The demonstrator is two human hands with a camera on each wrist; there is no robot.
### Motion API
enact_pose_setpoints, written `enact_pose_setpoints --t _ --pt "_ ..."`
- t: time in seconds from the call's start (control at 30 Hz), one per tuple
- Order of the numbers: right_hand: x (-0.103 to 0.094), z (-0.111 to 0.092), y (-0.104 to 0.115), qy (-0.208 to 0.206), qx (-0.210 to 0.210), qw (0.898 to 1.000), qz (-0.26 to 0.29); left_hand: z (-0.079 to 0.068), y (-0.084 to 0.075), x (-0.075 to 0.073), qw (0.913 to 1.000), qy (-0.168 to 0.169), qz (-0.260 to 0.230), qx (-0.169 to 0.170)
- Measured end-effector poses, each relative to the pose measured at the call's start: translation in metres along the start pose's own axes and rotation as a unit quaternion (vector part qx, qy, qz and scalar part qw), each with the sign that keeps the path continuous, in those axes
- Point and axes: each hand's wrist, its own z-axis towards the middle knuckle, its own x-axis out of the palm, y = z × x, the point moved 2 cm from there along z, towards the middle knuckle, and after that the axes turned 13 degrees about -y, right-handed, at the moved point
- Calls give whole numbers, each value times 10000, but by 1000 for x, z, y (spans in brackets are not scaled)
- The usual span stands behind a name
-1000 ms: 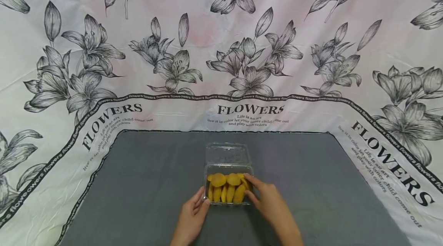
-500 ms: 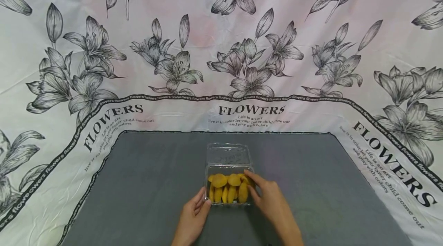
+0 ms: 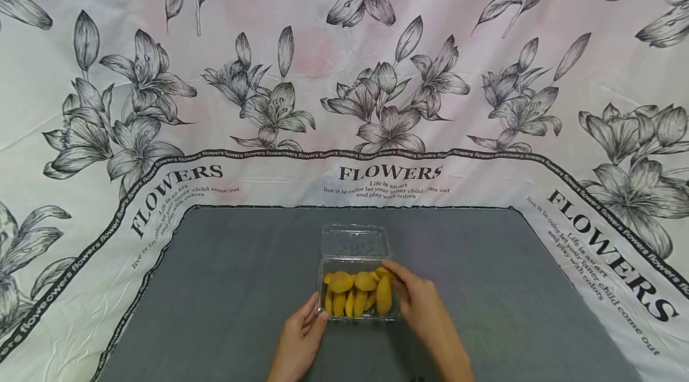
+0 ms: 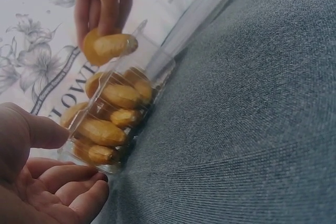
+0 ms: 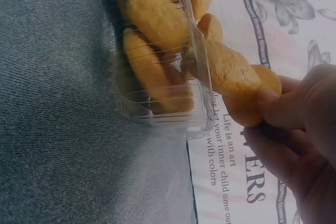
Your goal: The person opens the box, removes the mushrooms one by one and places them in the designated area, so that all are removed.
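A clear plastic clamshell box [image 3: 352,264] stands on the grey table with its lid [image 3: 355,241] folded back. Several yellow mushrooms [image 3: 340,282] with round caps and thick stems lie side by side inside. My left hand [image 3: 301,334] grips the box's near left corner, thumb at the rim and fingers along the side in the left wrist view. Between thumb and fingers, my right hand [image 3: 427,313] pinches one mushroom [image 5: 231,72] by its cap end. In the left wrist view that mushroom is raised at the rim, its stem pointing over the box.
Grey table surface [image 3: 242,268] extends around the box on both sides. A white cloth [image 3: 285,182] with black lilies and "FLOWERS" lettering borders the table and rises behind it. A small dark object [image 3: 417,379] shows at the bottom edge of the head view.
The right-hand mushroom has swung from slanted to upright and shifted slightly right, clear of its neighbours. My right hand moved slightly right with it; the left hand stays on the box.
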Motion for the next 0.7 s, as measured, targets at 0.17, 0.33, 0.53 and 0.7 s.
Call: enact_pose_setpoints --t 0.17,0.33,0.53,0.7 --pt "-2 3 0 77 195 9998 -14 0 0 -1 10000 -1 2 8" --pt "-7 3 -2 105 317 9994 -42 0 0 -2 10000 29 4 -75" --pt "-14 6 -3 -63 416 9991 -38 1 1 -2 9998 83 21 -167" --pt "-20 9 -6 -155 501 9985 -138 2 1 -2 9998 84 22 -202"
